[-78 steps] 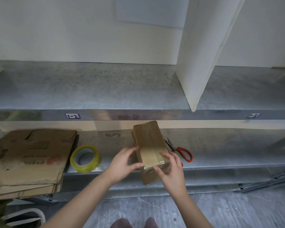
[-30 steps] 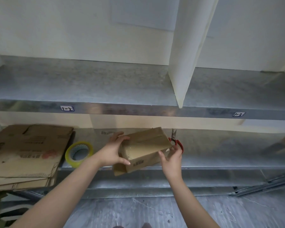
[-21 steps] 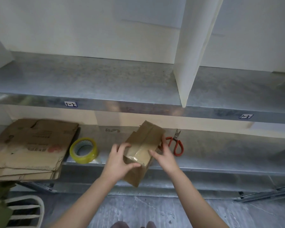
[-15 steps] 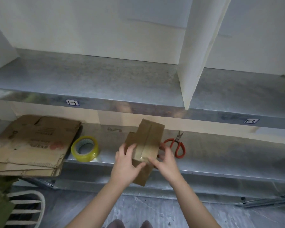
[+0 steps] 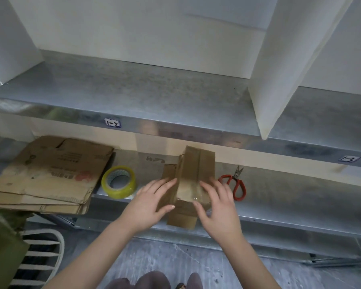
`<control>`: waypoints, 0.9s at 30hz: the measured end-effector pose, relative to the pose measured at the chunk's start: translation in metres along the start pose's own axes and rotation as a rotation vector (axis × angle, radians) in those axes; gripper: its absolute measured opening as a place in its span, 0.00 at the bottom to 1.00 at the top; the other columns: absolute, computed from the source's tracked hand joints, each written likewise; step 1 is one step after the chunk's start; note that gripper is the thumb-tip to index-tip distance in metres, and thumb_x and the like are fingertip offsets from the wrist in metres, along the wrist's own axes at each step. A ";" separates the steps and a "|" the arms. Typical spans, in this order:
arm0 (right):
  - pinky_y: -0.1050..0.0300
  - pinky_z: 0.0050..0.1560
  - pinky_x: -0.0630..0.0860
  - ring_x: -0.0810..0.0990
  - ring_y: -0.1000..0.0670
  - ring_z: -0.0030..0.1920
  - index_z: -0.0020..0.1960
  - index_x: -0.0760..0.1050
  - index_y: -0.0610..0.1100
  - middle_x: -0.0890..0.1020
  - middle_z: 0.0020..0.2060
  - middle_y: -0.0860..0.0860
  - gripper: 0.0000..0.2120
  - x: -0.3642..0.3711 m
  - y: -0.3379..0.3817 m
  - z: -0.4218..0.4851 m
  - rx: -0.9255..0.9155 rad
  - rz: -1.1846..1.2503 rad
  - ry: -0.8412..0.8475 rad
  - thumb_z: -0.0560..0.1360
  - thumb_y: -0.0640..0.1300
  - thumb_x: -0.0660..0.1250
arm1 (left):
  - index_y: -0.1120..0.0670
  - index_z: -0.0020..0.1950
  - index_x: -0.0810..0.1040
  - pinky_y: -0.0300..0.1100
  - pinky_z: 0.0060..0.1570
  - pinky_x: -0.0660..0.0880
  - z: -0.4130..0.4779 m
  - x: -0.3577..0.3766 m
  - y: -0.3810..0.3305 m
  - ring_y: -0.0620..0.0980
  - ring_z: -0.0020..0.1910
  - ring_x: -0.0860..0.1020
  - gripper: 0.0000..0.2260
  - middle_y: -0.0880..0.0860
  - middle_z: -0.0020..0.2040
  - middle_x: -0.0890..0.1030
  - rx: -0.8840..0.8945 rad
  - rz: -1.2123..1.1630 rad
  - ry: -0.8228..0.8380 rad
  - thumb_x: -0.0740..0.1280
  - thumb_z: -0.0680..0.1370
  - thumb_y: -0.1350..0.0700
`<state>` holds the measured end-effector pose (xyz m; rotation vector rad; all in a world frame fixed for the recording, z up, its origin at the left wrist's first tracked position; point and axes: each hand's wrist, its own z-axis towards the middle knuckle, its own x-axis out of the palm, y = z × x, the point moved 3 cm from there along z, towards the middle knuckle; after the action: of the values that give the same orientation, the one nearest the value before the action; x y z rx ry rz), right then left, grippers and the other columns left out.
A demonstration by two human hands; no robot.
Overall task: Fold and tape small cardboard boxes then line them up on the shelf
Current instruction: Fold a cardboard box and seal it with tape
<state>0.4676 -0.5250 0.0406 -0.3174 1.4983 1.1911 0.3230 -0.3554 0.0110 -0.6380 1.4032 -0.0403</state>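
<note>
Flattened cardboard stack (image 5: pixel 50 174) sits at the left of the frame on the lower shelf (image 5: pixel 290 197), with the tape roll (image 5: pixel 118 182) just beside it. In the centre, my left grip (image 5: pixel 152 203) is released, flat fingers pressing the box (image 5: pixel 194 176) on its left side. The box is at the shelf's front edge, its near end past the lip. My right grip (image 5: pixel 217 207) is also released, fingers spread on the taped seam. Scissors (image 5: pixel 236 184) lie just right of it.

Risk, my guess: nothing clamps the box, so an uneven push could tip it off the lip or wrinkle the tape. A flap juts out on the left. The near end's seal is hidden by my hands.
</note>
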 end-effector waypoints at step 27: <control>0.55 0.61 0.66 0.69 0.50 0.63 0.64 0.71 0.55 0.74 0.62 0.56 0.20 0.208 0.111 0.057 0.359 -0.162 0.268 0.75 0.59 0.62 | 0.50 0.71 0.69 0.47 0.67 0.62 -0.010 -0.009 0.199 0.56 0.61 0.72 0.20 0.54 0.61 0.76 0.138 0.283 0.249 0.62 0.79 0.52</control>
<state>0.3505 -0.3464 -0.0739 -0.3559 1.8466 0.7543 0.2442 -0.1902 -0.0685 -0.3228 1.7047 0.0082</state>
